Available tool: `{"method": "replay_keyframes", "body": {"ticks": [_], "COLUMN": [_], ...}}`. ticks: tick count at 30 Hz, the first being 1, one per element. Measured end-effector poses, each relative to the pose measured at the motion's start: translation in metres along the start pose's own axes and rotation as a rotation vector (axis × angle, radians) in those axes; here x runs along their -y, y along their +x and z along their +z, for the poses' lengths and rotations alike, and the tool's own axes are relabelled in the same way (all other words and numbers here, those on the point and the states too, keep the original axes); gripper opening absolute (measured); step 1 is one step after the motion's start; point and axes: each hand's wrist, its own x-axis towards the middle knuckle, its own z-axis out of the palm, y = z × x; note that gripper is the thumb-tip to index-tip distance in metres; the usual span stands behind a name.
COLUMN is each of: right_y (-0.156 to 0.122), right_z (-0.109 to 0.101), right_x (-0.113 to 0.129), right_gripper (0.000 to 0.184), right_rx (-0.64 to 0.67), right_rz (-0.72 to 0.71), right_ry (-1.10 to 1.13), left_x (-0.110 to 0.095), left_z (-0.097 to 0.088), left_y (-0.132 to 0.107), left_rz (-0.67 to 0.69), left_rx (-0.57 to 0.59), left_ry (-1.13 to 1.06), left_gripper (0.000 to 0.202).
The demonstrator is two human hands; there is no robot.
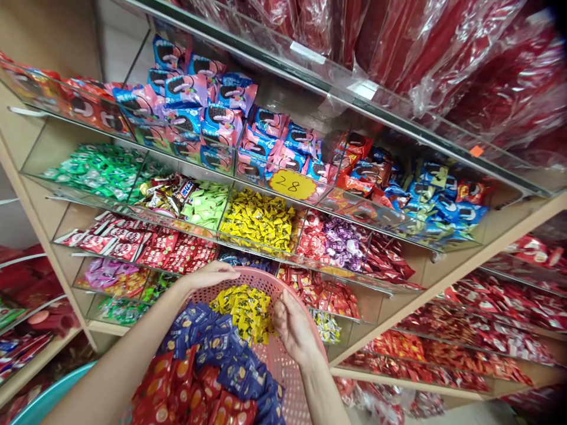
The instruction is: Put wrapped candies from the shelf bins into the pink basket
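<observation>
A pink perforated plastic basket (290, 378) is in front of me, tilted, with its far rim near the shelves. My left hand (211, 276) grips its far left rim, fingers over the edge. Inside the right rim is my right hand (293, 327), its fingers curled beside the yellow candies; what they hold, if anything, is hidden. The basket contains yellow-wrapped candies (243, 310) at the far side, dark blue packets (221, 348) across the middle and red packets (190, 386) nearest me.
Tiered clear bins hold yellow candies (259, 221), green candies (100, 171), purple candies (345, 242) and blue-pink cookie packs (186, 88). A yellow tag (293, 184) reads 28. Plastic-wrapped red goods (398, 53) lie above. A teal tub rim (57, 392) shows lower left.
</observation>
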Motion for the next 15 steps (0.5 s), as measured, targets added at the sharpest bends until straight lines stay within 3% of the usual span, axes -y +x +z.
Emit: {"method": "replay_keyframes", "body": {"ticks": [9, 15], "right_y": [-0.005, -0.001], "right_z": [0.002, -0.003], "right_x": [0.0, -0.01], "right_gripper": [0.038, 0.026], "right_rx": [-0.125, -0.055], "right_rz": [-0.02, 0.013], "right_ry": [0.06, 0.12], "left_x": [0.002, -0.004], "left_z": [0.0, 0.0], "left_y": [0.001, -0.001], "left_rz": [-0.016, -0.013], "left_rx": [0.003, -0.004], "left_ry": [0.002, 0.042], "left_gripper": [0.042, 0.042]}}
